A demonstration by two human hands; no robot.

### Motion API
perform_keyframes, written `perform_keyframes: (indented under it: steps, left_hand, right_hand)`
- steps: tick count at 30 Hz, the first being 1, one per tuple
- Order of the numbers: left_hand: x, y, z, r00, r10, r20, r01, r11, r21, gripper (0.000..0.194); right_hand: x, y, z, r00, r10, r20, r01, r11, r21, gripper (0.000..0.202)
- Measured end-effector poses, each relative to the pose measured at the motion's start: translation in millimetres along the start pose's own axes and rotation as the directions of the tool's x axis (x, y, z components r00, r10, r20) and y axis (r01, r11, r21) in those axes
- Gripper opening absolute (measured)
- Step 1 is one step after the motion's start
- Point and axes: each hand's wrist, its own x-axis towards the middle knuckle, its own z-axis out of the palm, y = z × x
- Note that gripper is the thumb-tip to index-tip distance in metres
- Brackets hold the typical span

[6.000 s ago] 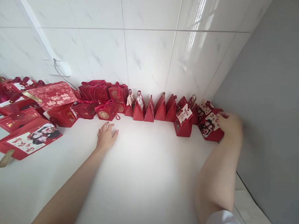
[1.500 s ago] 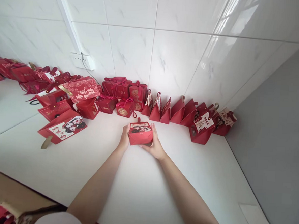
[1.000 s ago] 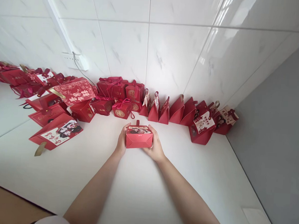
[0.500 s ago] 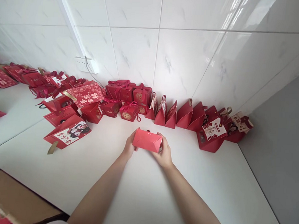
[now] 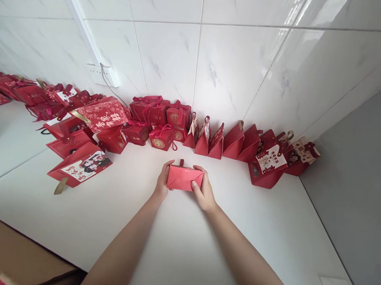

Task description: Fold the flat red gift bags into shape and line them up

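Glossy marble-veined tile wall [image 5: 240, 68], smooth white tabletop [image 5: 184, 241]; both hands grip a small red paper box [image 5: 182, 177].
Box between hands, mid-table, near side of the row; flat creased face toward camera, short dark-red tab [image 5: 181, 162] at far edge; can't tell if box touches table. Left hand [image 5: 162, 184] closed round left end; right hand [image 5: 206, 194] clamps right end, thumb flat on face. Behind: cube-like ribboned box [image 5: 161, 140], gold round print; slim peaked carton [image 5: 216, 147], stiff folded card. Matte grey panel [image 5: 363, 170] at right; brown corrugated carton [image 5: 19, 248] lower left.
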Motion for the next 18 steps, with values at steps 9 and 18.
perform_keyframes:
  steps: [9, 18]
  left_hand:
    - [5, -1, -2.0, 1.000, -0.002, -0.011, 0.001, 0.998, -0.055, 0.054]
    - [5, 9, -6.8, 0.993, -0.102, -0.051, 0.082, 0.951, -0.298, 0.055]
  right_hand:
    - [2, 1, 0, 0.994, -0.087, -0.060, 0.080, 0.991, -0.107, 0.076]
    - [1, -4, 2, 0.895, -0.421, 0.144, 0.440, 0.788, -0.431, 0.057]
